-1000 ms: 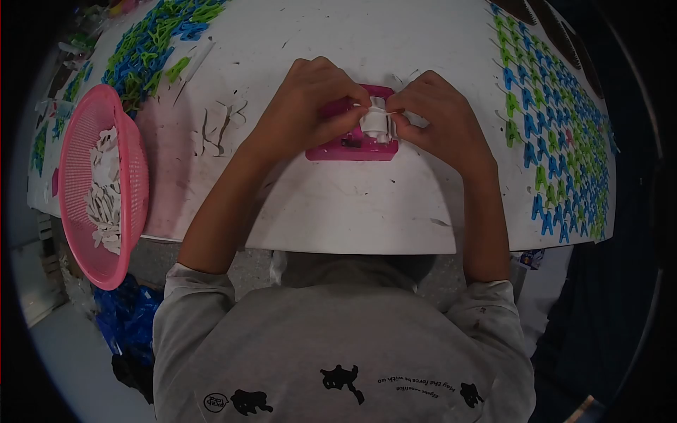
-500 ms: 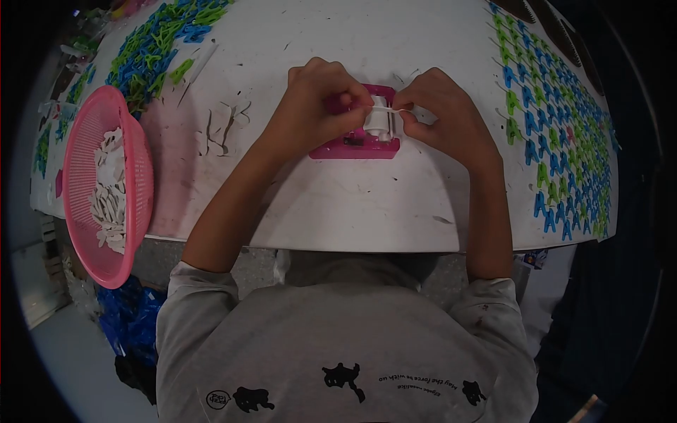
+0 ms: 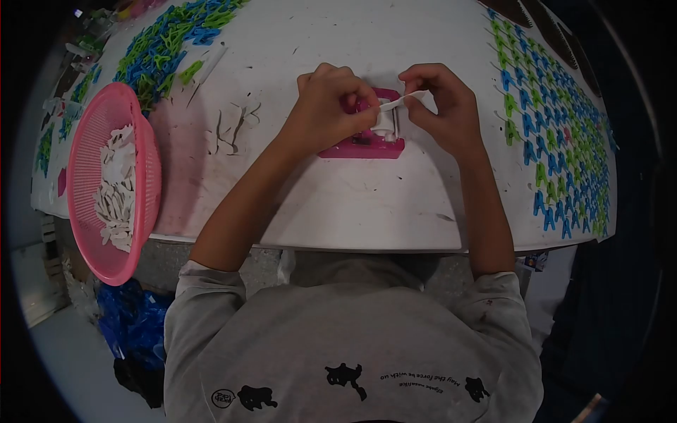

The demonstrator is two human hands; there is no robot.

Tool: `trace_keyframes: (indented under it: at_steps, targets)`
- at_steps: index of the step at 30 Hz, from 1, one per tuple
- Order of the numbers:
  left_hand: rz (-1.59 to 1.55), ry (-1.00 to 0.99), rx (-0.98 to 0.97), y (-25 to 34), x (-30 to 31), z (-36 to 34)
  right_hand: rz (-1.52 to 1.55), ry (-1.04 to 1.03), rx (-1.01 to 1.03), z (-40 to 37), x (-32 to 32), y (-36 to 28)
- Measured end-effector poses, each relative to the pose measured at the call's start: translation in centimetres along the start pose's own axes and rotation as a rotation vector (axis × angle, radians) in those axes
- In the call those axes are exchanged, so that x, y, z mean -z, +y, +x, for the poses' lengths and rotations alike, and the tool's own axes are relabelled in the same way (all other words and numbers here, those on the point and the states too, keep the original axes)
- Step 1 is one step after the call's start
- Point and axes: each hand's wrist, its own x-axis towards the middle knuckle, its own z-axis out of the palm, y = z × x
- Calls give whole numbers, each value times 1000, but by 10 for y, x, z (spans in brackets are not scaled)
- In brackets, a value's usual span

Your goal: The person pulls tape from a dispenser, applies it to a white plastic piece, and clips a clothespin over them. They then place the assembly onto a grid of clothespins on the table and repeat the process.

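A thin white strip (image 3: 402, 101) is stretched between my two hands. My left hand (image 3: 335, 109) pinches its left end, fingers closed. My right hand (image 3: 443, 109) pinches it near the other end, and a short white tail sticks out past the fingertips. Beneath the strip, a pink device (image 3: 360, 149) with a white roll (image 3: 385, 125) in it rests on the table, partly hidden by my left hand.
A pink basket (image 3: 147, 176) of white pieces stands at the table's left edge. Blue and green clips (image 3: 151, 60) are heaped at the upper left. Rows of similar clips (image 3: 557, 134) cover the right side. Dark scraps (image 3: 233, 130) lie left of centre.
My right hand has moved slightly up, and the strip now slants upward to the right with more of its end showing. My left hand has shifted slightly right. The whole view has shifted a little.
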Motion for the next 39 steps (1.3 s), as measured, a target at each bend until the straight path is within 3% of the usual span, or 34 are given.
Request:
trace_keyframes:
  at_steps: [10,21,27,35,39]
  targets:
    - [-19,6,8,0,-2,1,146,178,37,2,-27,-5]
    - [107,31,-94,1,-2,0,-33,130,129,2,-33,-14]
    - [-91,186,-206,14,5,0,-107,121,275,9,-33,-35]
    - [-405,172,-276,10,14,-4,-12,79,373,10,-43,-42]
    - [-426,164,-276,6,24,-2,6,200,430,15,-42,-43]
